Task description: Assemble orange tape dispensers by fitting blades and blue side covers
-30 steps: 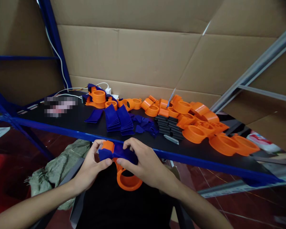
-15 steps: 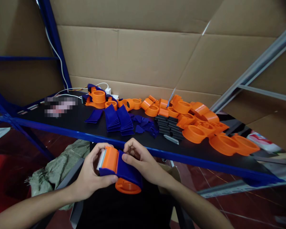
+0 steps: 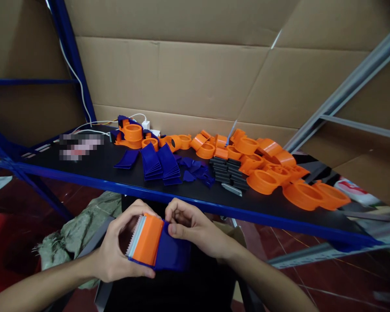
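An orange and blue tape dispenser (image 3: 150,240) with a toothed metal blade (image 3: 136,237) is held over my lap, below the table edge. My left hand (image 3: 118,247) grips its bladed end, thumb along the near side and fingers over the far side. Pinching the far edge of its blue cover (image 3: 173,249) is my right hand (image 3: 195,227), thumb on top and fingers curled. The dispenser's orange ring is now hidden under the cover. Whatever lies under my right fingertips besides that edge cannot be made out.
On the black tabletop (image 3: 84,167) lie stacked blue plates (image 3: 151,162), small blue pieces (image 3: 198,170), black strips (image 3: 227,173), a utility knife (image 3: 232,190) and many orange rings (image 3: 263,181). A blue rail edges the table; cardboard (image 3: 182,78) stands behind.
The dispenser has tilted so its blue cover and blade face me more, and its orange ring has gone from sight. Both hands have shifted slightly lower with it.
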Tool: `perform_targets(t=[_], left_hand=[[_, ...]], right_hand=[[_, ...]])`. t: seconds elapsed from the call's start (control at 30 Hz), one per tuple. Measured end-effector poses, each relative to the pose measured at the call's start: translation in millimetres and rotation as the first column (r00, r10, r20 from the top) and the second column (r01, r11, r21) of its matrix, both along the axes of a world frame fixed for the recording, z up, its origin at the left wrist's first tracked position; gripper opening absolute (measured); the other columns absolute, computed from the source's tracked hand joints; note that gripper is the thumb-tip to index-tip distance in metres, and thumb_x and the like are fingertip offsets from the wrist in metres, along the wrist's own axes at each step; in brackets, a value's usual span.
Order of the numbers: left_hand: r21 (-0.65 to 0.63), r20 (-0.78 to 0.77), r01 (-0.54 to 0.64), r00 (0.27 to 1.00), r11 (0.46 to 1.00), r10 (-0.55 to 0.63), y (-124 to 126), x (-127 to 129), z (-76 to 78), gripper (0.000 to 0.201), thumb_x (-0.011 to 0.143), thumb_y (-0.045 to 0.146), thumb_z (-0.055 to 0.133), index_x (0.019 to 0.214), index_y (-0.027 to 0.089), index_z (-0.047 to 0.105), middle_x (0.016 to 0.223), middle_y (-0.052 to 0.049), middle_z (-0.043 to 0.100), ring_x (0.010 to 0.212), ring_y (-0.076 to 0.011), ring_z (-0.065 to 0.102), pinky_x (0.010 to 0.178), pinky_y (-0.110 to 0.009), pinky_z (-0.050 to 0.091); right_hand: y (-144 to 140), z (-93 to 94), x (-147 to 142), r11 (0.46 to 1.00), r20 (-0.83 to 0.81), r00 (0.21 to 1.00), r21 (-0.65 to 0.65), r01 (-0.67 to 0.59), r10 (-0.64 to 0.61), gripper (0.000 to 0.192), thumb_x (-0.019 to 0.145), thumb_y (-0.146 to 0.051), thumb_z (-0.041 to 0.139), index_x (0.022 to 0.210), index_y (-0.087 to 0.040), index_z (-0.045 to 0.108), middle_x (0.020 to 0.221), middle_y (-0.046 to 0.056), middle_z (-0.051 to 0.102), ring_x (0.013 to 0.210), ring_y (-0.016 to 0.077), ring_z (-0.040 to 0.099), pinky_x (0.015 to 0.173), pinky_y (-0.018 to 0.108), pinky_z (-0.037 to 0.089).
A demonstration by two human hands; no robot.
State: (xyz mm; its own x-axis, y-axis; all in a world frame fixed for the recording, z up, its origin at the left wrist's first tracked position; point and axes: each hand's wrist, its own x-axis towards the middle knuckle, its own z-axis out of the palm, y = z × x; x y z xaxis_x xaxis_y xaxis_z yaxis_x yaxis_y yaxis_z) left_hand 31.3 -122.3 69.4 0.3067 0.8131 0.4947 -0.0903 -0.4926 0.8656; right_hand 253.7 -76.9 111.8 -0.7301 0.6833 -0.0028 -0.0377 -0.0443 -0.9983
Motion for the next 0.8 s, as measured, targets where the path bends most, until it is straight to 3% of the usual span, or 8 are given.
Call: perform_targets(t=[0.2, 0.3, 0.37, 0.43, 0.5, 0.57, 0.7, 0.8], left_hand=[[0.03, 0.016, 0.014, 1.0, 0.999, -0.014, -2, -1, 4.5, 0.077, 0.05, 0.021, 0.094, 0.121, 0.025, 0.064, 0.109, -0.012, 0.065, 0.099, -0.0341, 0.058, 0.089, -0.045, 0.045], [0.013, 0.05, -0.053, 0.997, 0.999, 0.052, -1, 0, 6.8, 0.074, 0.05, 0.02, 0.095, 0.118, 0.025, 0.066, 0.109, -0.011, 0.065, 0.101, -0.0335, 0.059, 0.09, -0.042, 0.046], [-0.085, 0.112, -0.176, 0.976, 0.981, 0.185, 1, 1, 5.0, 0.069, 0.055, 0.02, 0.093, 0.118, 0.025, 0.066, 0.112, -0.008, 0.065, 0.101, -0.0307, 0.06, 0.088, -0.037, 0.048], [-0.227, 0.21, -0.267, 0.925, 0.936, 0.315, 6, 1, 1.7, 0.061, 0.066, 0.026, 0.088, 0.121, 0.026, 0.063, 0.11, -0.006, 0.065, 0.095, -0.0247, 0.062, 0.082, -0.032, 0.05], [-0.337, 0.338, -0.286, 0.853, 0.897, 0.399, 12, 1, 0.2, 0.05, 0.074, 0.027, 0.082, 0.12, 0.025, 0.063, 0.108, -0.004, 0.066, 0.094, -0.0215, 0.063, 0.084, -0.031, 0.051], [-0.381, 0.441, -0.237, 0.803, 0.894, 0.401, 19, 0, 2.6, 0.039, 0.079, 0.03, 0.079, 0.115, 0.024, 0.065, 0.108, -0.005, 0.068, 0.097, -0.0225, 0.065, 0.088, -0.036, 0.054], [-0.33, 0.59, -0.13, 0.745, 0.935, 0.312, 32, -5, 14.4, 0.046, 0.083, 0.052, 0.071, 0.118, 0.023, 0.066, 0.132, -0.01, 0.064, 0.129, -0.0313, 0.053, 0.101, -0.048, 0.051], [-0.358, 0.611, -0.19, 0.692, 0.914, 0.383, 37, -11, 16.0, 0.041, 0.092, 0.05, 0.057, 0.124, 0.024, 0.064, 0.135, -0.011, 0.063, 0.134, -0.0302, 0.049, 0.103, -0.053, 0.049]], right_hand=[[-2, -3.0, 1, 0.998, -0.038, 0.998, 0.047, -0.04, 0.042, 0.034, 0.084, -0.042, 0.075, 0.09, -0.019, 0.051, 0.082, -0.003, 0.047, 0.074, 0.0104, 0.042, 0.066, 0.022, 0.036], [-4, 4.5, 1, 0.968, 0.03, 0.998, 0.246, 0.045, -0.054, 0.025, 0.09, -0.041, 0.068, 0.094, -0.02, 0.053, 0.086, -0.001, 0.05, 0.076, 0.012, 0.048, 0.068, 0.024, 0.042], [-7, 12.8, 1, 0.85, 0.106, 0.974, 0.513, 0.12, -0.202, 0.021, 0.094, -0.039, 0.063, 0.106, -0.021, 0.059, 0.099, 0.004, 0.055, 0.09, 0.0158, 0.054, 0.08, 0.029, 0.047], [-11, 21.2, 0, 0.642, 0.167, 0.927, 0.761, 0.095, -0.336, 0.038, 0.092, -0.042, 0.065, 0.124, -0.022, 0.059, 0.119, 0.01, 0.055, 0.109, 0.0221, 0.054, 0.096, 0.037, 0.046], [-14, 28.7, -1, 0.47, 0.233, 0.885, 0.883, -0.019, -0.403, 0.056, 0.089, -0.045, 0.068, 0.138, -0.022, 0.053, 0.126, 0.012, 0.053, 0.115, 0.0261, 0.053, 0.1, 0.041, 0.047], [-11, 37.0, -5, 0.386, 0.292, 0.852, 0.915, -0.117, -0.434, 0.053, 0.094, -0.037, 0.062, 0.143, -0.022, 0.05, 0.121, 0.012, 0.056, 0.106, 0.0239, 0.058, 0.091, 0.038, 0.052], [41, 68.6, -18, 0.342, 0.269, 0.869, 0.931, -0.124, -0.417, 0.031, 0.098, -0.026, 0.056, 0.126, -0.022, 0.067, 0.102, 0.007, 0.062, 0.084, 0.0166, 0.062, 0.076, 0.031, 0.055], [116, 103.1, -35, 0.482, 0.258, 0.866, 0.876, -0.023, -0.429, 0.024, 0.095, -0.037, 0.061, 0.109, -0.021, 0.073, 0.081, 0.003, 0.066, 0.06, 0.0123, 0.06, 0.058, 0.026, 0.052]])
